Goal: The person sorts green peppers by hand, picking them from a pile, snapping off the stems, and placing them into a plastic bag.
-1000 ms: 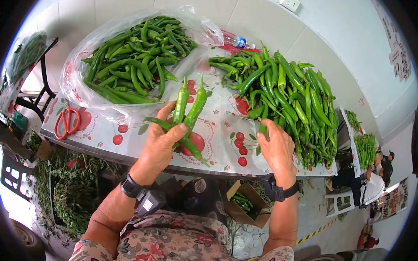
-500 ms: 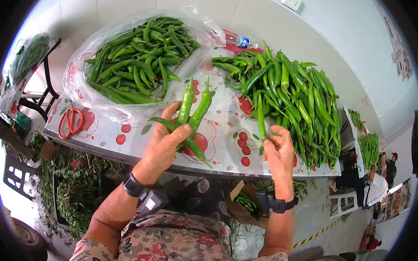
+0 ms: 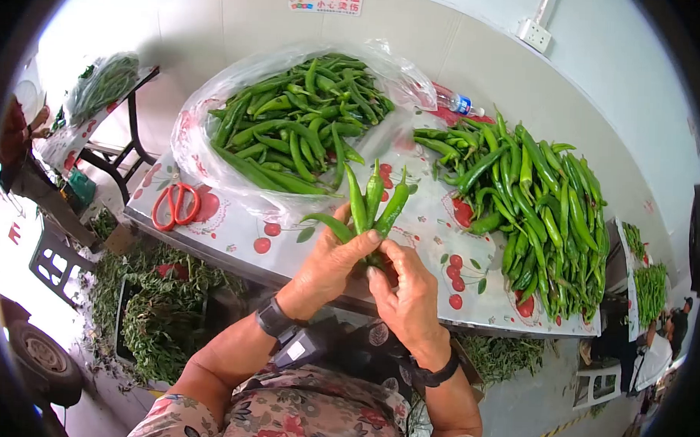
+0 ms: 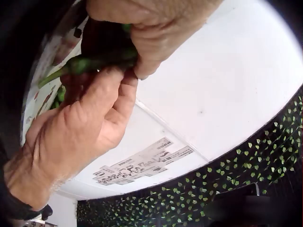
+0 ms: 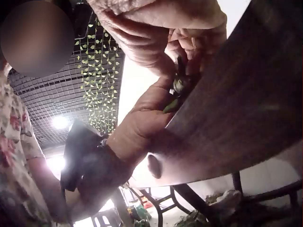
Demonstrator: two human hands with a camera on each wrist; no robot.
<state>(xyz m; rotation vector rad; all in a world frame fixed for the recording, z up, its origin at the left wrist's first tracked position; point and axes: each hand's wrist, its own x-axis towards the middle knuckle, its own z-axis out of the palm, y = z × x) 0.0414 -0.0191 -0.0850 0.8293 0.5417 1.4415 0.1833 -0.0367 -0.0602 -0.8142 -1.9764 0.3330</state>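
Observation:
Several green chili peppers [image 3: 374, 195] fan upward from my left hand [image 3: 325, 264], stems at the top. One more pokes out sideways to the left from the same grip. My right hand [image 3: 409, 301] has come up against the left one, its thumb and fingers pinching the bunch at its lower ends. Those lower ends are mostly hidden by the fingers. In the left wrist view a chili pepper [image 4: 78, 65] shows between the two hands, its stem toward the left. Both hands are over the table's front edge.
A clear plastic bag [image 3: 195, 128] full of chili peppers lies on the cherry-patterned tablecloth [image 3: 350, 218]. To the right is a large loose pile of chili peppers [image 3: 550, 218]. Red-handled scissors [image 3: 175, 206] lie at the left, a plastic bottle [image 3: 468, 106] behind. Plant cuttings [image 3: 165, 328] cover the floor.
My right hand has carried one chili pepper leftward from the pile to the bunch in my left hand. The head view has turned left, so the table appears further right.

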